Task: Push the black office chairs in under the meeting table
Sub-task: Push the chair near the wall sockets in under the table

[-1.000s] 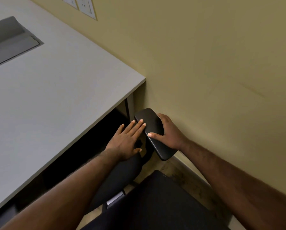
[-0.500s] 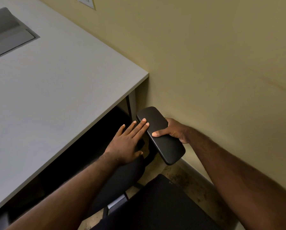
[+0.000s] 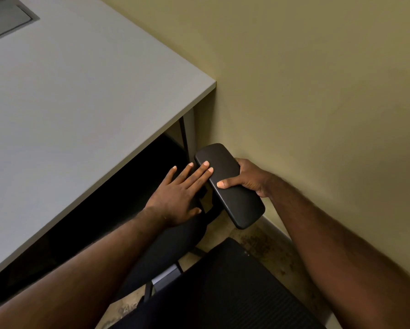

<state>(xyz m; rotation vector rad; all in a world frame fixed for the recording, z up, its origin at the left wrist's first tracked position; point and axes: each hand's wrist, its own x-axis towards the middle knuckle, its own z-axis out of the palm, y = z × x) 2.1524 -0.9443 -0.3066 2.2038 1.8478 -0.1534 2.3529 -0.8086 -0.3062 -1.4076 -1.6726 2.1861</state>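
Observation:
A black office chair stands at the corner of the grey meeting table (image 3: 80,110), its seat (image 3: 166,248) partly under the tabletop and its mesh backrest (image 3: 227,288) at the bottom of the view. My right hand (image 3: 244,179) grips the black armrest pad (image 3: 230,184) from the wall side, thumb on top. My left hand (image 3: 180,193) lies flat with straight fingers, palm over the seat, fingertips touching the pad's inner edge.
A beige wall (image 3: 318,91) runs close along the right, just past the armrest. The table leg (image 3: 189,131) stands right in front of the pad. A grey cable hatch (image 3: 6,17) sits in the tabletop at the upper left. Worn floor (image 3: 265,245) shows below.
The armrest pad and both hands have edged forward toward the table leg, and my right hand has shifted along the pad's wall side.

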